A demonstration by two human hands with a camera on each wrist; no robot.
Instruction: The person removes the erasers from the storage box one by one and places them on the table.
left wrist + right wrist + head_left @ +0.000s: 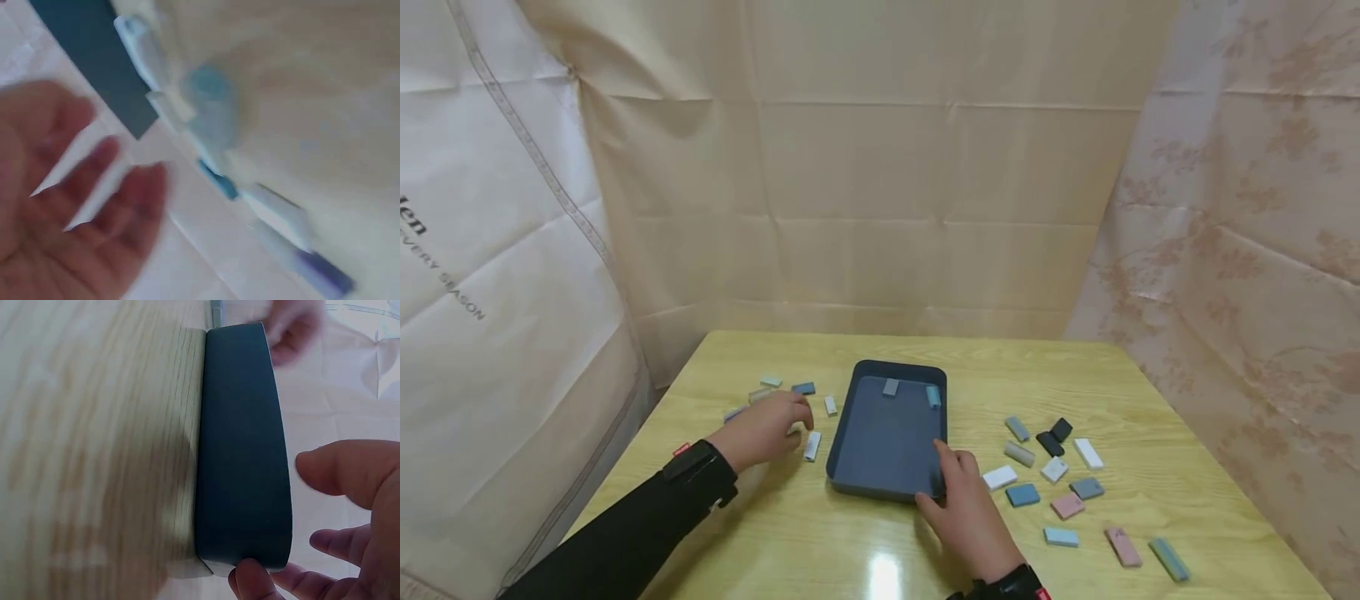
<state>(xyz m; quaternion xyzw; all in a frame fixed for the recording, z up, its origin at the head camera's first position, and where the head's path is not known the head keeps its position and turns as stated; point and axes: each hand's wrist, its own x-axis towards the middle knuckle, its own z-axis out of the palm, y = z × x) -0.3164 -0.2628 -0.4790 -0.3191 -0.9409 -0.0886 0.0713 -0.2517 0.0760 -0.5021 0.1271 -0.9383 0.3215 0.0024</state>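
Over the left group of small blocks hovers my left hand (pixel 767 429), fingers loosely bent and nothing between them in the left wrist view. Closest to it are a white block (pixel 812 446) and a smaller white block (pixel 831 406). My right hand (pixel 966 508) is at the near right corner of a dark blue-grey tray (pixel 883 450). In the right wrist view one finger (pixel 251 581) lies against the tray wall (pixel 244 450), while the thumb stays apart from it. Inside the tray lie a grey block (pixel 891 387) and a light blue block (pixel 933 397).
Right of the tray are scattered several blocks, among them a black block (pixel 1050 443), a pink block (pixel 1123 547) and a green-blue block (pixel 1168 559). A blue block (pixel 803 388) lies left of the tray. Cloth sheets (pixel 850 167) hang behind the table (pixel 775 533).
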